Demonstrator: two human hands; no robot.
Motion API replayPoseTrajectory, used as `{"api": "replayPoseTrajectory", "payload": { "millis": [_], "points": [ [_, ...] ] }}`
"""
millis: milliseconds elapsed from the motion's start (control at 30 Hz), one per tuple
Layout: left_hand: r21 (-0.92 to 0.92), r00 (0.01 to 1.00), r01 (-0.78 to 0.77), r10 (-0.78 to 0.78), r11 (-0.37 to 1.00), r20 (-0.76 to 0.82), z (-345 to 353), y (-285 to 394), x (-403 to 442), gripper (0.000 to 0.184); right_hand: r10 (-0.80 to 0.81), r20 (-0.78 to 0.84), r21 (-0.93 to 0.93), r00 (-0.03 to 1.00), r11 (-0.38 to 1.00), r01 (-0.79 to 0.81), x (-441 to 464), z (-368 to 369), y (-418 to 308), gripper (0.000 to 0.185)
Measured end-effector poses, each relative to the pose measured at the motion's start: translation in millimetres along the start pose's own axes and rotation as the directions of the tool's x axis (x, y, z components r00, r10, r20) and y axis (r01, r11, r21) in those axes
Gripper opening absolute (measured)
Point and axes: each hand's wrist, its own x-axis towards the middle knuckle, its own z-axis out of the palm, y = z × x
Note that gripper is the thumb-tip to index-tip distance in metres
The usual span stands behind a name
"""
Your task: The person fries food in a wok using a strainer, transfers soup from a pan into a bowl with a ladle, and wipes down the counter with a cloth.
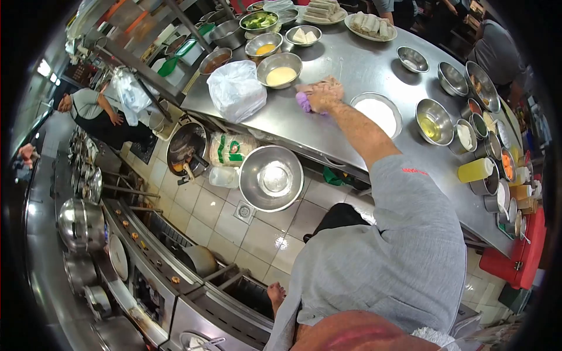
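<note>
My right hand (324, 95) presses a bunched purple cloth (303, 102) onto the steel table (281, 120); its fingers are bent over the cloth. Just left of it stands a steel bowl of pale yellow liquid (281, 75), with a white plastic bag (237, 90) beside that. To the right of my wrist is a round dish of white powder or liquid (376, 116); I cannot tell which. Down by the stove edge, my left hand (276, 294) hangs low with its fingers slightly apart and nothing visible in it.
A big steel bowl (271, 178) stands below the table edge, near a wok (187, 146) and a printed sack (231, 149). Sauce bottles (475, 170) and small bowls crowd the table's right end. The stove (175, 281) runs along the left; a co-worker (96, 114) stands beyond.
</note>
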Motion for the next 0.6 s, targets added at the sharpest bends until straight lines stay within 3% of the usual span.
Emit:
{"api": "replayPoseTrajectory", "payload": {
  "millis": [33, 67, 133, 200, 267, 333, 367, 433, 533, 567, 600],
  "points": [
    [0.146, 0.988, -0.089, 0.106, 0.985, -0.116, 11, 24, -3, 0.019, 0.007, -0.022, -0.016, 1.000, 1.000, -0.007, 15, -6, 18, 0.045],
    [0.298, 0.952, -0.135, 0.207, 0.945, -0.226, 59, 94, -50, 0.020, 0.014, -0.046, -0.035, 0.999, 0.999, -0.015, 28, -13, 30, 0.044],
    [0.227, 0.972, -0.124, 0.164, 0.966, -0.166, 79, 126, -24, 0.028, 0.058, -0.018, -0.056, 0.998, 0.997, -0.059, 44, -35, 47, 0.043],
    [0.007, 0.974, -0.210, 0.209, 0.978, 0.093, 130, 176, -14, 0.026, 0.100, -0.063, -0.032, 0.993, 0.994, -0.102, 76, -46, 76, 0.042],
    [0.116, 0.926, -0.358, 0.338, 0.926, 0.167, 235, 259, -67, 0.027, 0.130, -0.077, -0.012, 0.988, 0.991, -0.131, 124, -48, 114, 0.045],
    [0.165, 0.870, -0.439, 0.373, 0.883, 0.322, 316, 314, -88, 0.026, 0.163, -0.098, 0.004, 0.982, 0.987, -0.163, 169, -43, 154, 0.054],
    [0.206, 0.827, -0.479, 0.359, 0.853, 0.433, 355, 339, -96, 0.027, 0.174, -0.086, 0.011, 0.981, 0.985, -0.174, 183, -45, 173, 0.054],
    [0.268, 0.745, -0.534, 0.297, 0.802, 0.597, 419, 373, -106, 0.029, 0.372, -0.160, 0.123, 0.914, 0.927, -0.355, 192, -45, 205, 0.051],
    [0.312, 0.708, -0.505, 0.180, 0.805, 0.683, 495, 397, -108, 0.032, 0.393, -0.043, 0.203, 0.918, 0.903, -0.377, 104, -90, 208, 0.041],
    [0.321, 0.709, -0.499, 0.166, 0.805, 0.685, 516, 401, -104, 0.032, 0.317, -0.077, 0.201, 0.945, 0.933, -0.297, 151, -34, 250, 0.041],
    [0.339, 0.719, -0.461, 0.121, 0.820, 0.684, 535, 402, -101, 0.032, 0.274, -0.072, 0.177, 0.959, 0.950, -0.259, 136, -24, 263, 0.042]
  ]
}}
